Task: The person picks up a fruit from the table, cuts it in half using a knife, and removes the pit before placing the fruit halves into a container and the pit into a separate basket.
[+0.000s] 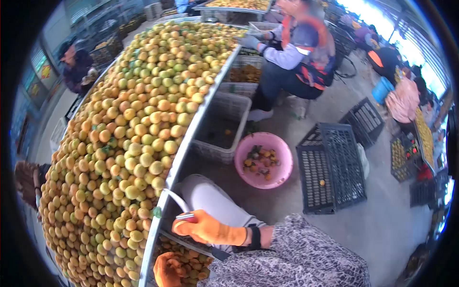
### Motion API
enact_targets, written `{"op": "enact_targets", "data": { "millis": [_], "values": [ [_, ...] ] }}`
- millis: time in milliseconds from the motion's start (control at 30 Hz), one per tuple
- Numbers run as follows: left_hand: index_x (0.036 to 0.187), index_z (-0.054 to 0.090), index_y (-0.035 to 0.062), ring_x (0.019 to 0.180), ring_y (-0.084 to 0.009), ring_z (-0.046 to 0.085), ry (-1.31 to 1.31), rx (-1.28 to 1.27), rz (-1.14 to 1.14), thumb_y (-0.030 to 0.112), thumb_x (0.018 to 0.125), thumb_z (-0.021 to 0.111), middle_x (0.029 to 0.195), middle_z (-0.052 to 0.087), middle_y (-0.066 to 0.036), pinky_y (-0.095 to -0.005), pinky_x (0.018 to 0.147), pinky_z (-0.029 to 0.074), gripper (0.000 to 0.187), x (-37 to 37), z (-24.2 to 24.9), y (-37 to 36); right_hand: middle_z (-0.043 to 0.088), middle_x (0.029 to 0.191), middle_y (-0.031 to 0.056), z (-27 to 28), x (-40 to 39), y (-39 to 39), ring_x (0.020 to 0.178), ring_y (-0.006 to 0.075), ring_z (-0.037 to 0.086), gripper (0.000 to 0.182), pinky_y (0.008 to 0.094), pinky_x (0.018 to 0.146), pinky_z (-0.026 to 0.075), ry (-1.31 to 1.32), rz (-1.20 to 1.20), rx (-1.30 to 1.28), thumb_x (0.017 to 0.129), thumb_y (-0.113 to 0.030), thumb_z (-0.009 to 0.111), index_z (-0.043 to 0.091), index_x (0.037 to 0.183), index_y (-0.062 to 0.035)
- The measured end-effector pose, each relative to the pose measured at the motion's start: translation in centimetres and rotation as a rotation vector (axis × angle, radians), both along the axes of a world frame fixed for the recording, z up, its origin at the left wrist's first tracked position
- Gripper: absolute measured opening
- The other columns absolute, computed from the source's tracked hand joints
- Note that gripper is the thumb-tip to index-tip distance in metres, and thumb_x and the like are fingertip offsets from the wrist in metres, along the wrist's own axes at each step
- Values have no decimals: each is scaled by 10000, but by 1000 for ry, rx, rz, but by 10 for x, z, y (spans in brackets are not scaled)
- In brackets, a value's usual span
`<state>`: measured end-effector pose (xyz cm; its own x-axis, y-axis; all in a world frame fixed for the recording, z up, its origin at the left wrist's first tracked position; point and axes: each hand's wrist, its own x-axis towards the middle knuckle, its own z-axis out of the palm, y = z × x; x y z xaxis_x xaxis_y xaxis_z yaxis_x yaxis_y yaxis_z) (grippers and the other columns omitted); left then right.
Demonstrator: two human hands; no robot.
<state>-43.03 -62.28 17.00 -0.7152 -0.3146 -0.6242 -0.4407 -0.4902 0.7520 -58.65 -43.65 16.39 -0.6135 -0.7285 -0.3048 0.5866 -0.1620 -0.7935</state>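
Note:
In an orange glove, my right hand (210,228) is closed around a small knife (186,217) with a red handle, just off the table's metal edge. A pale curved strip (177,199) runs between that hand and the edge. My left hand (168,270), also orange-gloved, is at the bottom of the view with its fingers curled; I cannot tell what they hold. Beside it, below the table's edge, orange fruit pieces (191,265) fill a container. A large heap of yellow-orange apricots (129,134) covers the table to the left of both hands.
A pink basin (286,165) with fruit scraps stands on the floor near a grey crate (234,138). Black crates (346,167) are further right. A person in an orange-and-dark vest (313,52) sits along the table; another person (74,67) is across it.

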Motion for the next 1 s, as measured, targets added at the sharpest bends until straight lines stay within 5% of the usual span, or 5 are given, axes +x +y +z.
{"op": "enact_targets", "data": {
  "millis": [200, 500, 700, 800, 1000],
  "values": [
    [1120, 604, 14, 591, -104, 490, 10, -31, -19, 297, 979, 527, 729, 542, -13, -208, 490, 397, 326, -10, 7, 9, 500, 623, -36, -8, -12, 12, 403, 55, 398, 421, 220, 383, 292, -100, -245, -118, 917, -340, 617, 585, 1182, -14],
    [1109, 610, 4, 589, -104, 487, -19, -100, -50, 306, 971, 536, 728, 547, -20, -209, 492, 395, 340, -20, -24, 10, 471, 557, -2, -188, -47, 186, 360, 142, 375, 268, 285, 354, 299, -527, -1380, 126, 818, -304, 633, 468, 652, -172],
    [1098, 620, 1, 572, -115, 487, -64, -143, -101, 318, 967, 543, 736, 565, -31, -222, 493, 405, 351, -24, -26, 16, 512, 567, 32, -351, 19, 365, 426, 215, 487, 324, 321, 391, 361, -545, -1579, 261, 812, -475, 618, 542, 706, -179],
    [1102, 621, 10, 595, -117, 501, -66, -144, -114, 319, 965, 544, 752, 575, -30, -226, 515, 418, 346, -25, -23, 18, 627, 705, 86, -398, 39, 422, 571, 260, 582, 463, 391, 488, 442, -709, -2120, 64, 786, -619, 578, 614, 852, -163],
    [1110, 623, 28, 640, -121, 527, -52, -137, -103, 323, 963, 546, 784, 595, -28, -234, 559, 443, 338, -23, -16, 21, 546, 654, 20, -304, 2, 298, 464, 163, 502, 206, 343, 403, 387, -581, -1647, 338, 855, -361, 592, 566, 828, -159]
  ]
}}
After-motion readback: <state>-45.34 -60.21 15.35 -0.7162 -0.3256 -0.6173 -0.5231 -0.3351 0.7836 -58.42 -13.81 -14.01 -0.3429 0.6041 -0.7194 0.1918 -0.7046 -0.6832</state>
